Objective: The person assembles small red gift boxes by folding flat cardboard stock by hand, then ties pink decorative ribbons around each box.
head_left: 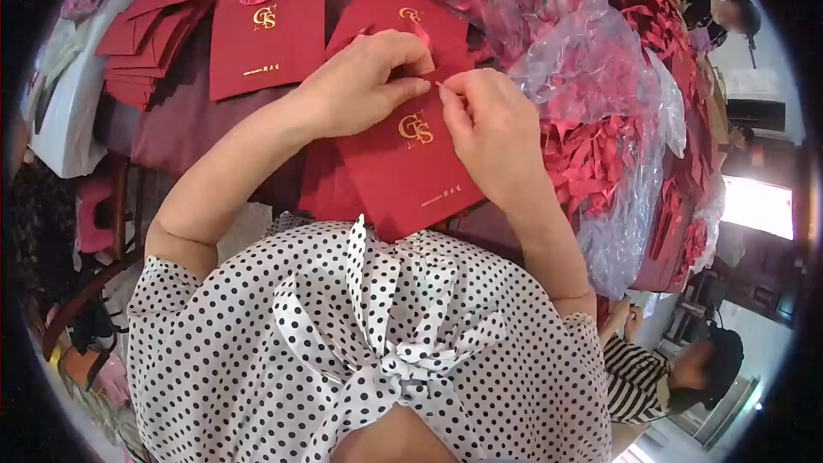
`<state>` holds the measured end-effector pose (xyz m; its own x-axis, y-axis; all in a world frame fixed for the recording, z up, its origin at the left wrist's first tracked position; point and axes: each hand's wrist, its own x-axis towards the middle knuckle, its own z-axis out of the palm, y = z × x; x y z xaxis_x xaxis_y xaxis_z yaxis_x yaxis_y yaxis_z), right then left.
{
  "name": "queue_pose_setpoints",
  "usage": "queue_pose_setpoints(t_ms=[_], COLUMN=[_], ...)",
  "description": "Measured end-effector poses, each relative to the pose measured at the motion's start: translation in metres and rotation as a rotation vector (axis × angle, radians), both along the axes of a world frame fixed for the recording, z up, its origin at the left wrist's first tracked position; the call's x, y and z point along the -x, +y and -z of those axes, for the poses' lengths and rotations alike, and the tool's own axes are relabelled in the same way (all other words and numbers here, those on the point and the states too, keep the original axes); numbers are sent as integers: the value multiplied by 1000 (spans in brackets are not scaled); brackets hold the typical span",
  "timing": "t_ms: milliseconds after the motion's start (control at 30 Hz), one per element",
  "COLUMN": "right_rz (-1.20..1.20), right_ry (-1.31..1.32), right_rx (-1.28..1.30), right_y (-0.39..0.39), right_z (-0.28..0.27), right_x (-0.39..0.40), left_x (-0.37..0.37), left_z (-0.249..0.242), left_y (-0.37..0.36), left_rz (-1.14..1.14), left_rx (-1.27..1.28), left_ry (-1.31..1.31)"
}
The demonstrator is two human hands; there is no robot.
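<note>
A red paper gift bag [411, 176] with gold lettering lies flat in front of me, its top edge beneath my fingers. My left hand [364, 86] is closed in a pinch at that edge, thumb and forefinger curled toward each other. Close beside it, my right hand [497, 133] also pinches, fingertips nearly meeting the left ones. Whatever lies between the fingertips of either hand is too small to make out. Just beyond my fingers lies another red bag [441, 17], with a bit of pink ribbon [420, 34] on it.
One red bag with a ribbon handle [267, 34] lies at the back left, near a stack of folded red bags [159, 34]. Red ribbons [591, 159] spill from clear plastic wrap [557, 60] on the right. A person in a striped top [636, 377] sits at the lower right.
</note>
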<state>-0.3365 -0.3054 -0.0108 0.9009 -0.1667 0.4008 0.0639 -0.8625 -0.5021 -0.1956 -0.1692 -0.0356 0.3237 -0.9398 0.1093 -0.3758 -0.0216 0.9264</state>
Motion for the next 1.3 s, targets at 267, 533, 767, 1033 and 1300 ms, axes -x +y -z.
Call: queue_pose_setpoints(t_ms=[267, 533, 767, 1033, 1300], right_rz=[-59, -160, -158, -163, -95], right_ry=[-73, 32, 104, 157, 188], right_rx=[168, -74, -113, -73, -151], right_y=[5, -2, -5, -9, -27], right_z=[8, -5, -20, -21, -11], right_x=[-5, -9, -6, 0, 7], left_x=[22, -3, -11, -20, -46], left_z=[-11, -14, -19, -29, -37], left_y=[5, 9, -6, -10, 22], left_rz=[-210, -94, 33, 181, -280], left_rx=[165, 2, 24, 172, 73], left_ry=[-697, 188, -39, -572, -559])
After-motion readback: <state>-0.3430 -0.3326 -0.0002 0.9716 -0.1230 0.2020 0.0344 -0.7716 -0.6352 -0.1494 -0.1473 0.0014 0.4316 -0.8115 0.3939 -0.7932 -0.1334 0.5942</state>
